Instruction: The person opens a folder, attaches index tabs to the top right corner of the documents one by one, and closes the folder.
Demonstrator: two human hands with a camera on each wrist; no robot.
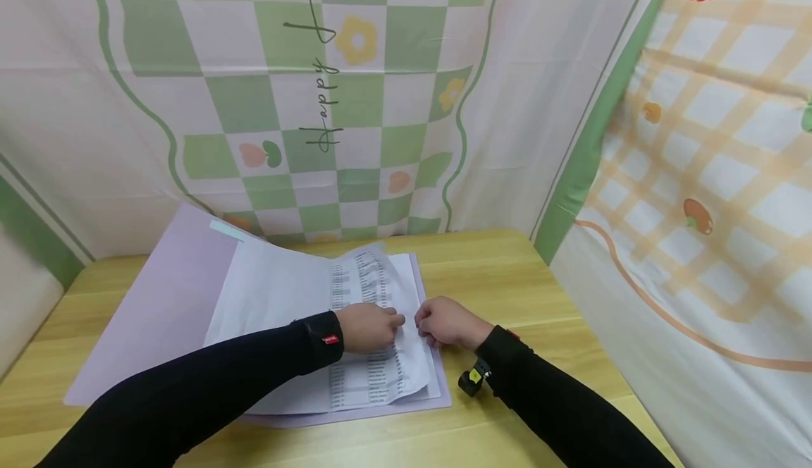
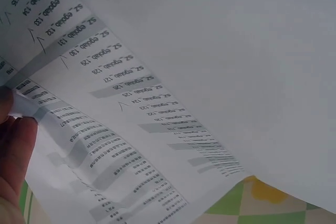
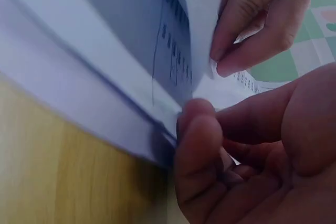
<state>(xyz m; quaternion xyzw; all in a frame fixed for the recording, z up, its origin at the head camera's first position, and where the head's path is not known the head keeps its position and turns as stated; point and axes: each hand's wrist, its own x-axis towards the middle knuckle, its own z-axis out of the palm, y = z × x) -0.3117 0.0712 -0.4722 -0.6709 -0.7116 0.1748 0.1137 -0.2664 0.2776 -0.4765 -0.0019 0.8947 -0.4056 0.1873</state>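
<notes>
A light purple folder point(image 1: 166, 271) lies spread open on the table, its cover tilted up at the left. White paper sheets point(image 1: 266, 292) lie in it, one printed with columns of text. My left hand point(image 1: 370, 327) pinches that printed sheet point(image 2: 110, 77) near its right side, bending it up from the pages below; the left wrist view catches only some fingers point(image 2: 18, 150). At the stack's right edge, my right hand point(image 1: 452, 321) has curled fingers, with fingertips point(image 3: 202, 129) pinching at the edge of the lower sheets point(image 3: 105, 35). The exact grip is partly hidden.
The wooden table point(image 1: 507, 271) extends around the folder. Behind it hangs a green and white checked cloth point(image 1: 292, 101), and an orange plaid cloth point(image 1: 710, 158) hangs at the right. A small black device point(image 1: 472, 380) sits at the right wrist.
</notes>
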